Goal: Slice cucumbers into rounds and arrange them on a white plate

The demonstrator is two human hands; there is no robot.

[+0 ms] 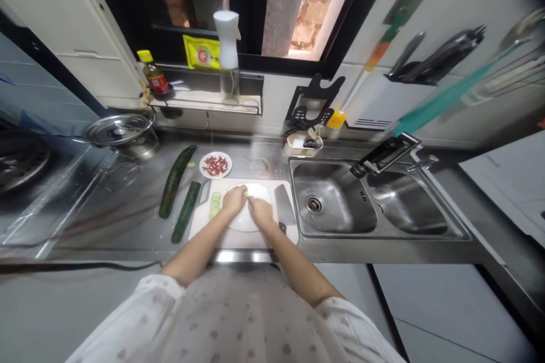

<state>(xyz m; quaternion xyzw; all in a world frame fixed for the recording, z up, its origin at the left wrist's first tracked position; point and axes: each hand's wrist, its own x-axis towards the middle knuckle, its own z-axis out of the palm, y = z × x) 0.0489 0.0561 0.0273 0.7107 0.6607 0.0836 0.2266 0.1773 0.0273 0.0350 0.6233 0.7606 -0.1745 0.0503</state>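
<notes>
While a brushed-steel table [136, 198] runs across the middle of the frame, a dark-framed window [251, 62] opens onto brickwork at the top, and a double sink [336, 195] is set into the steel at centre right. On the table, just below the frame's centre, lies a cutting board [225, 242] carrying a white plate [244, 222].

Over the plate, the left hand [235, 199] has its fingertips pinched on what seems to be a small pale piece [246, 193]. The right hand [261, 212] meets it with curled fingers; whether these grip the piece too, I cannot tell.

Pale green slices [215, 204] line the board left of the plate, and a broad knife [285, 204] lies to its right. Two dark green cucumbers [175, 182] rest further left, near a small dish of red bits [216, 165] above the board. A lidded pot [123, 133] stands at centre left. Both hands and forearms hide part of the plate and board.
</notes>
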